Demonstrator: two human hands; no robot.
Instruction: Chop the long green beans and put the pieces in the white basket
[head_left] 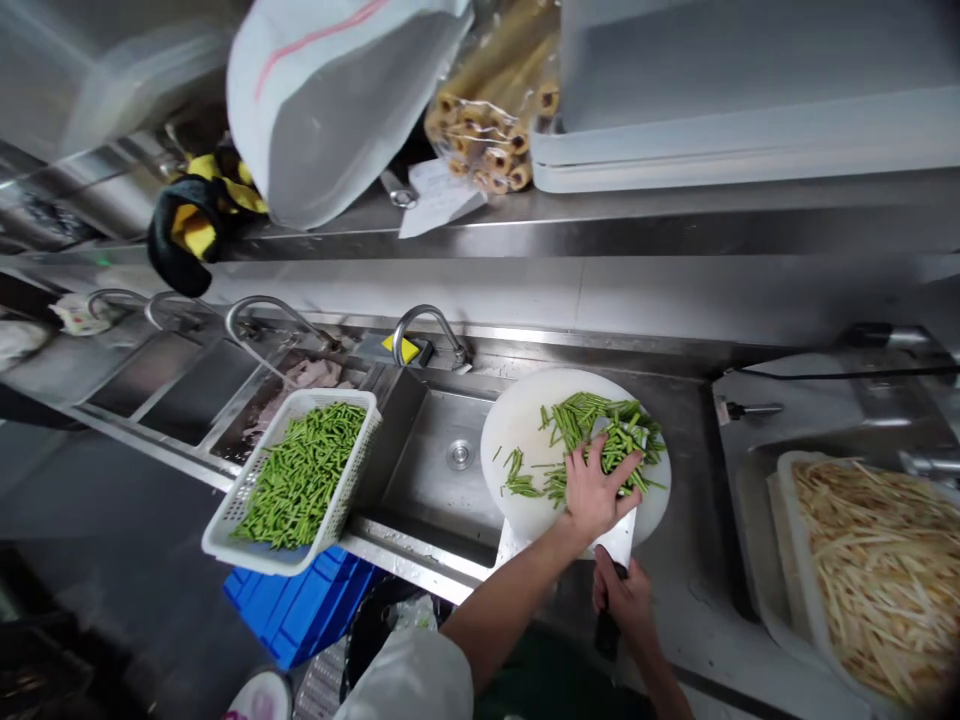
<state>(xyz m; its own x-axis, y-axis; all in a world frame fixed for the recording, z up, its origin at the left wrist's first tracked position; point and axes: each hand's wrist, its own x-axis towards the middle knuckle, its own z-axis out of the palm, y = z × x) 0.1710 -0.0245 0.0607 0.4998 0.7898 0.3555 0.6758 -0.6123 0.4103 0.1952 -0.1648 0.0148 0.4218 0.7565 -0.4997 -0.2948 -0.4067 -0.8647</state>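
A pile of cut green beans (581,415) lies on a round white cutting board (514,415). My left hand (594,488) rests with fingers spread on the beans and over the blade of a cleaver (618,538). In my right hand (628,597) is the cleaver's black handle, at the near edge of the board. The blade lies low under the beans, partly hidden by them and by my left hand. A few loose bean pieces are scattered on the board's left side.
Left of the board is a steel sink (420,480) with a curved faucet (427,312). A white basket (214,535) of cut green beans sits across the sink edge. At right stands a tub (795,520) of pale shreds. A loaded steel shelf (600,225) runs overhead.
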